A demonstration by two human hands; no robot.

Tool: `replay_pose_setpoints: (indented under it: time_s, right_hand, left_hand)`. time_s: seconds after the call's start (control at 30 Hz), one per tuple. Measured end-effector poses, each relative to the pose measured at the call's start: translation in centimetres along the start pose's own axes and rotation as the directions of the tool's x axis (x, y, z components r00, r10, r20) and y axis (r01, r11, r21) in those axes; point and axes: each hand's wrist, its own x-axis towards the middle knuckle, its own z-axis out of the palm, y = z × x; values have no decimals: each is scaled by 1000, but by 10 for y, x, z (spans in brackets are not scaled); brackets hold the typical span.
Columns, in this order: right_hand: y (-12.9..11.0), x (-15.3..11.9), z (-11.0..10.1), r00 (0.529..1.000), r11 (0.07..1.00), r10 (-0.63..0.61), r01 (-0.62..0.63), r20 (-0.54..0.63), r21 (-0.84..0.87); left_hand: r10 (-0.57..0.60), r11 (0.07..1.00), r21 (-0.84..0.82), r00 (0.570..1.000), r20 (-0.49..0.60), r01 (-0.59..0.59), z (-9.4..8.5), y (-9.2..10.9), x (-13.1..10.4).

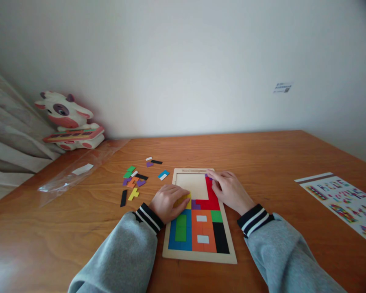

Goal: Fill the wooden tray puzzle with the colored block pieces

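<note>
A wooden puzzle board [198, 257] lies flat in front of me, its lower part filled with coloured pieces. My left hand [170, 200] rests over its left side, fingers bent and thumb close to them around a yellow puzzle piece [186, 198]; the hand hides part of the yellow. Over the right rim reaches my right hand [232, 188], its forefinger stretched to a small purple piece [206, 176] at the top right, thumb apart over the red pieces [212, 199]. Bare wood [190, 184] shows in the upper part of the board.
Several loose puzzle pieces [133, 194] lie left of the board, a blue-and-white one [164, 175] nearest it. Farther left are a clear plastic bag [64, 179] and a toy cow with a keyboard [70, 122]. A printed sheet [344, 203] lies at the right.
</note>
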Motion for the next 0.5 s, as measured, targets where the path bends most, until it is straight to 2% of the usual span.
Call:
replay_pose_setpoints:
  time_s: [0.2,0.5]
  right_hand:
    - [-3,2,-2,999,999,27,-26,-26,47]
    - [-7,1,-3,995,992,98,-98,-6,73]
  left_hand:
    - [6,1000,-1,1000,-3,-6,1,0,0]
    - [27,1000,-5,1000,-14,-27,3,-2,-1]
